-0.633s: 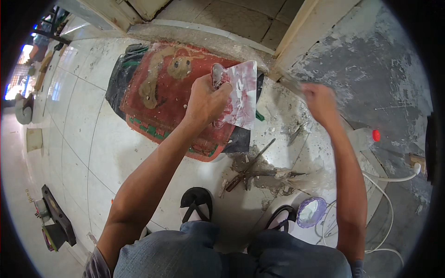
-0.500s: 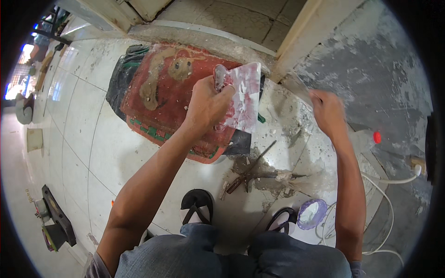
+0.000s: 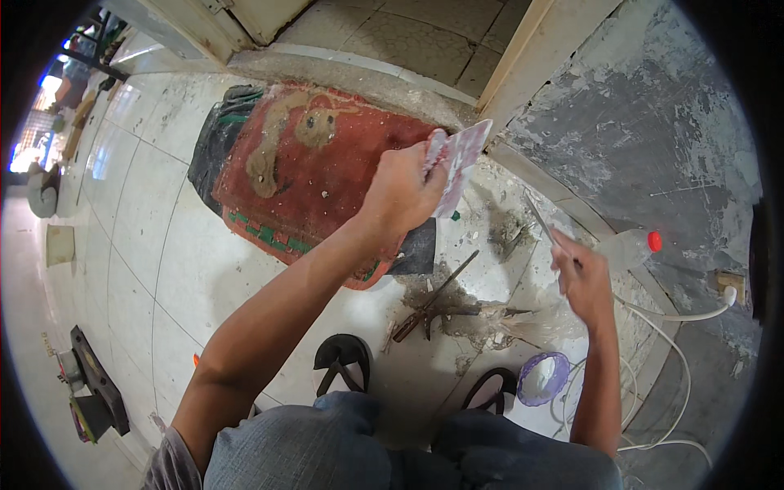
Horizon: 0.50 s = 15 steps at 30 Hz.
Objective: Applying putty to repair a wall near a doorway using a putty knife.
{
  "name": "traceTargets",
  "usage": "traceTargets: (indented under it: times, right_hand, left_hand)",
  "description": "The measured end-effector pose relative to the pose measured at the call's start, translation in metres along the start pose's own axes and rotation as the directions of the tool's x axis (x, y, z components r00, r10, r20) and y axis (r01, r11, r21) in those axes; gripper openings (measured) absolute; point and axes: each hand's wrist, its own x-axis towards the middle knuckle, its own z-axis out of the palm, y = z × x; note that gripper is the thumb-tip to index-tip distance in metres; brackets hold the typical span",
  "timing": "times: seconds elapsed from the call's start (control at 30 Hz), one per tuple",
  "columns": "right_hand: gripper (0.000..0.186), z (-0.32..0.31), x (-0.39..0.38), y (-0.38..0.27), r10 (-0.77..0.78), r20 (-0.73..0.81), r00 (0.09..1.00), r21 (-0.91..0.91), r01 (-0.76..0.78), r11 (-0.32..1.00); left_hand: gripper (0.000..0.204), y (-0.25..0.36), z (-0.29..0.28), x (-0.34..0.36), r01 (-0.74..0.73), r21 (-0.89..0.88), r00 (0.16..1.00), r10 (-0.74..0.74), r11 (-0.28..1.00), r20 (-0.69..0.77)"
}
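My left hand (image 3: 400, 192) is closed round the handle of a flat trowel (image 3: 464, 163), its pinkish face smeared with white paste. The trowel is tilted, nearly edge-on, above the right end of a red mat. My right hand (image 3: 586, 282) grips a thin, flat-bladed scraper (image 3: 539, 216), its narrow blade pointing up and left, in front of the lower part of the patchy grey wall (image 3: 621, 139). The scraper's handle is mostly hidden in my fingers. A purple bowl (image 3: 544, 379) with white paste in it sits on the floor by my right foot.
The dirty red mat (image 3: 351, 139) lies at the door threshold, over black material. A screwdriver (image 3: 437, 298) and a hammer-like tool (image 3: 469, 312) lie amid rubble. A red-capped clear bottle (image 3: 629, 247) stands by the wall. White cable (image 3: 682, 376) loops at the right.
My left hand has moved right, and the trowel has turned from face-on to nearly edge-on. My right hand has dropped lower, bringing the scraper's blade away from the wall's upper part.
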Motion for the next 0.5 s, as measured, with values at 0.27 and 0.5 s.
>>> traceTargets:
  times: [0.27, 0.5]
  right_hand:
    - [0.039, -0.004, -0.114, 0.049, 0.119, -0.19, 0.974, 0.286, -0.061, 0.956]
    - [0.035, -0.036, -0.224, 0.084, 0.443, -0.109, 0.89, 0.398, -0.369, 0.84]
  left_hand:
    - [0.019, 0.006, 0.032, -0.004, -0.083, 0.165, 0.997, 0.082, 0.983, 0.009]
    - [0.02, 0.019, 0.034, -0.027, 0.044, 0.044, 0.969, -0.053, 0.998, 0.242]
